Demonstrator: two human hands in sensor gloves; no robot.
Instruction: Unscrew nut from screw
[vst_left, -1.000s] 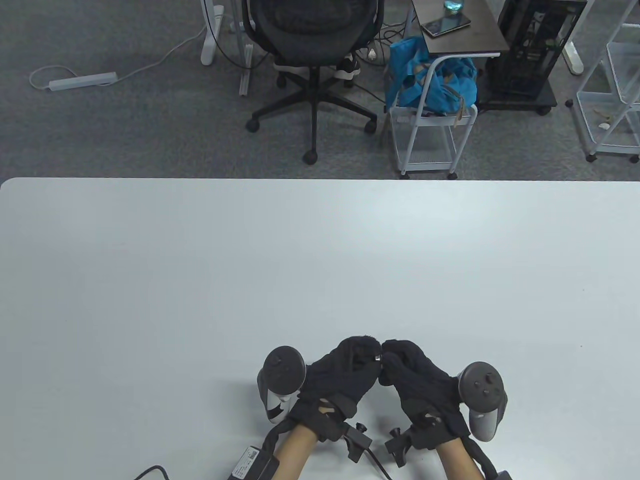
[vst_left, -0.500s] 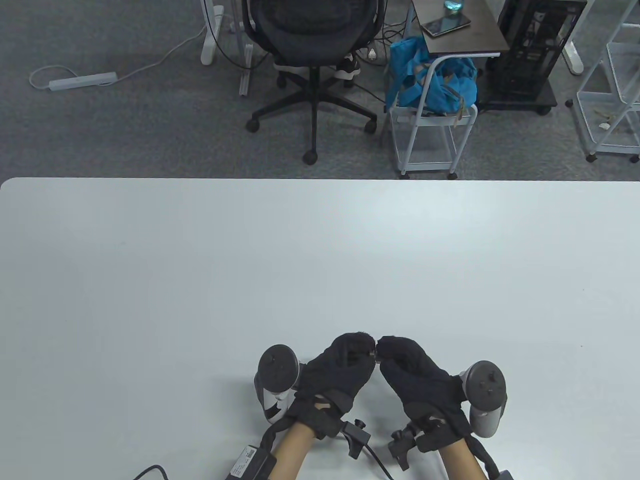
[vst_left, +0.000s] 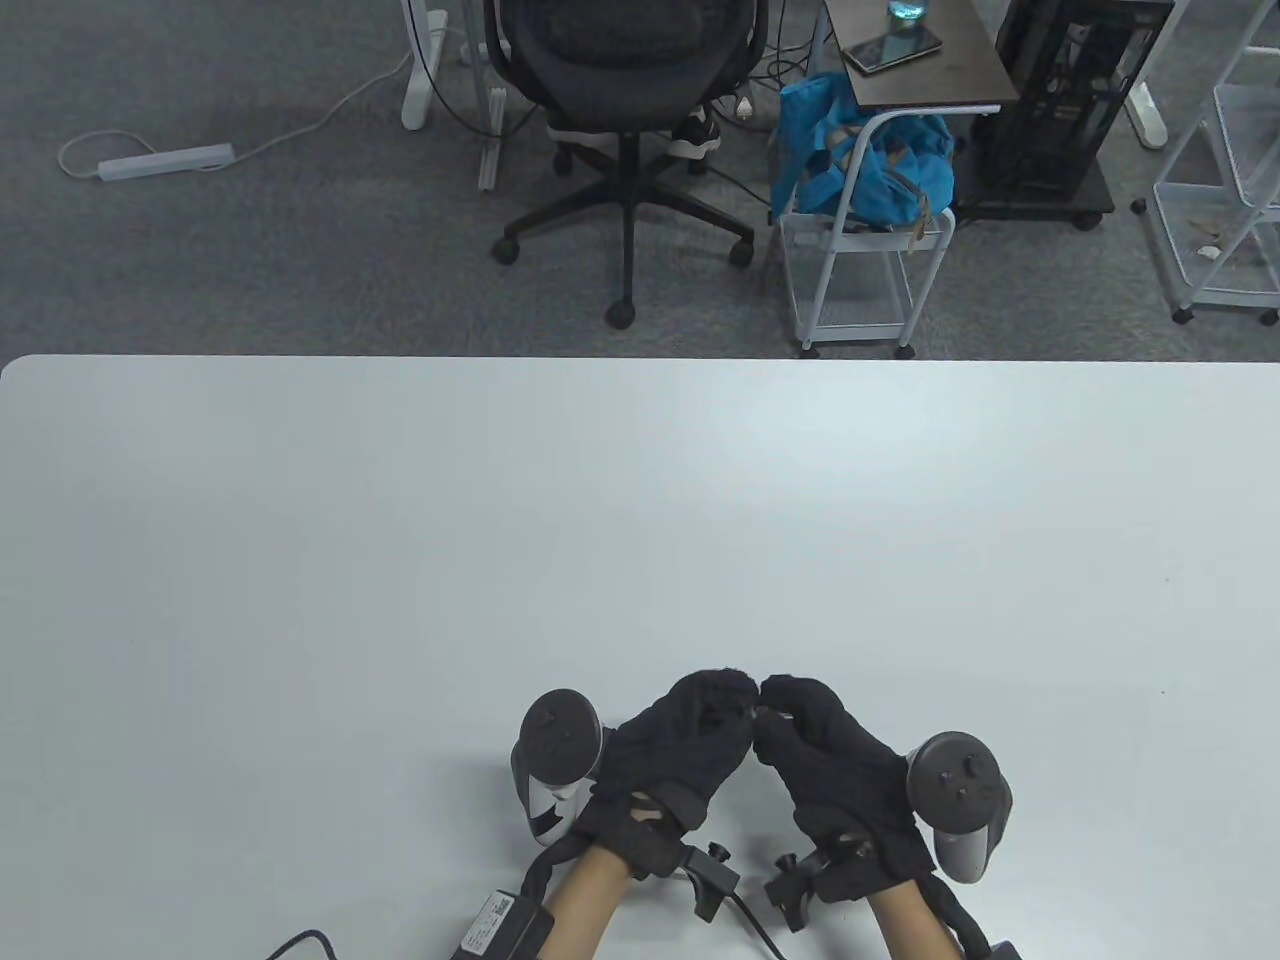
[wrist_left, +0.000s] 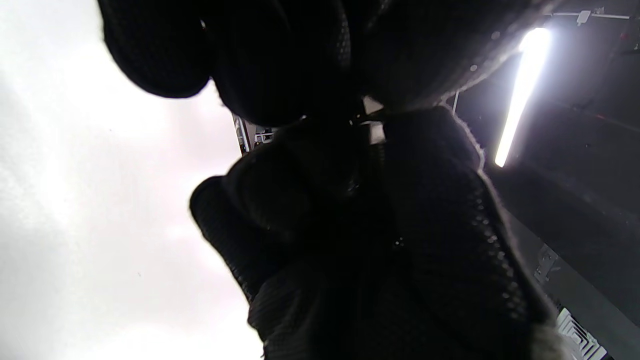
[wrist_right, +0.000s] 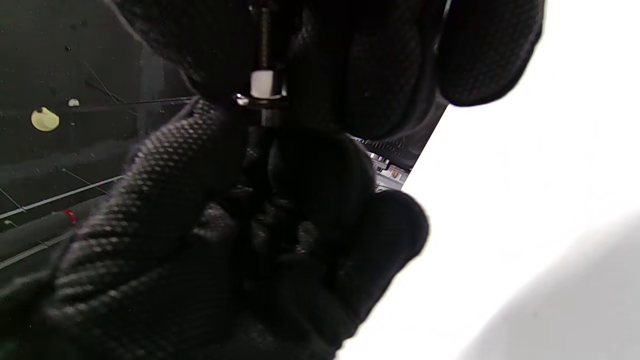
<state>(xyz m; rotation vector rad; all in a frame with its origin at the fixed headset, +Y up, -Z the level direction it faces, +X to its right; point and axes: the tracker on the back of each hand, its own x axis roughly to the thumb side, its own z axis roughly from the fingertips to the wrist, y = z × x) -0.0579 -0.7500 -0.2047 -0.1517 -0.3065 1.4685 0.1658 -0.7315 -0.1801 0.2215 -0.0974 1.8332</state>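
A: Both hands are meeting fingertip to fingertip just above the table (vst_left: 400, 560), near its front edge. The screw (wrist_right: 263, 30) with its nut (wrist_right: 262, 84) is sitting between them.

B: Yeah, the right hand (vst_left: 835, 765) is pinching it; the left hand (vst_left: 680, 755) is gripping the other end. Probably best holding one side dead still, twisting in short turns.

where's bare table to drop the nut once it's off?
Bare table runs from the far edge down to the fingertips, and out both sides of the left hand and right hand. Crowded only at the near edge: wrists and cable.
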